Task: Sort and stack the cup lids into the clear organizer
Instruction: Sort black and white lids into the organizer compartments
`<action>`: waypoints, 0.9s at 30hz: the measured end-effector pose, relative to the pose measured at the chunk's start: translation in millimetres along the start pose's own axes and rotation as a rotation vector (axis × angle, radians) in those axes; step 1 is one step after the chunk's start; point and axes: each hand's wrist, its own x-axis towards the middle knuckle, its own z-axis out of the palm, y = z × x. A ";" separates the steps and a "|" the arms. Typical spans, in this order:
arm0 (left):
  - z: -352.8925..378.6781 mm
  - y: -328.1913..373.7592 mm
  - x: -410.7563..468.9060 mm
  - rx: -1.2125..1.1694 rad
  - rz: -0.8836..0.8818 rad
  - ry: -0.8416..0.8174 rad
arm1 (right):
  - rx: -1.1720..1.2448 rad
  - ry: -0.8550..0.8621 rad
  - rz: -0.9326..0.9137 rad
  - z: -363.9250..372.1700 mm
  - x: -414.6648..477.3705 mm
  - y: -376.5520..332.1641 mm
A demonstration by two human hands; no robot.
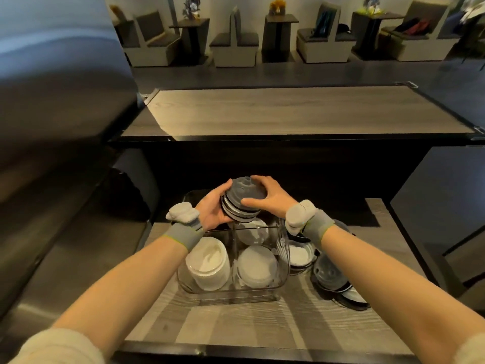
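Both hands are clamped on one stack of dark lids (242,203), which is held tilted in the air above the far side of the clear organizer (236,294). The left hand (214,211) cups the stack from the left and underneath with its fingers curled round the side. The right hand (273,198) grips it from the right, fingers over the top lid and thumb pressed against the side. The organizer stands near the middle of the tabletop (236,324), closer to its far edge than to the near one. Its near left compartment holds a stack of white lids (207,261), its near right compartment holds clear lids (257,266), and more pale lids (253,233) sit in the compartment behind that. The far left compartment is hidden by the left wrist. Just beside the organizer's right wall lies a short pile of dark-rimmed lids (299,256), and nearer the tabletop's right edge a further pile of dark lids (333,282) lies toppled on its side. Each wrist wears a grey band carrying a pale device (182,212).
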 end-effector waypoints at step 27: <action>-74.2 39.6 0.1 -0.066 0.093 0.146 | -0.294 -0.245 0.124 13.0 5.8 -4.0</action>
